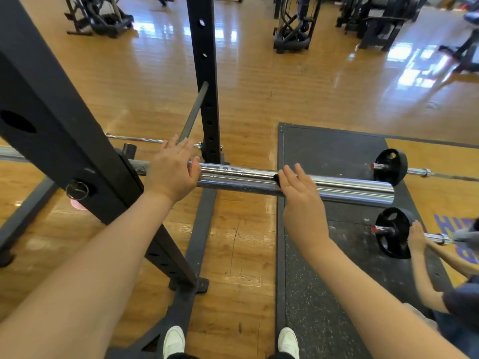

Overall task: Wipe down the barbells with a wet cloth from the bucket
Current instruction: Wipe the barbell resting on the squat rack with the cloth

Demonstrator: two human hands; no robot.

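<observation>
A: Two hands were on the barbell sleeve (337,189). The left hand (172,173) grasped it near the rack upright (77,141), fingers curled over the top. The right hand (302,200) lay flat, fingers straight, pressing a dark cloth (276,179) against the chrome; only a small corner of the cloth showed.

B: What could have gone wrong?

A: I think the flat hand could have slipped off the wet, round sleeve, because nothing was closed around the cloth. The cloth could then have dropped to the rubber mat (324,294). Also, the sleeve may turn under pressure, so the wipe could have missed part of it.

B: And the room to move?

A: To the right, the sleeve ran free to its end, so the stroke had open length there. To the left, the upright was just beside the left hand. Farther off, another person's hand (417,235) touched a small plate (392,233) on a floor bar, well apart. I could not see the bucket.
</observation>
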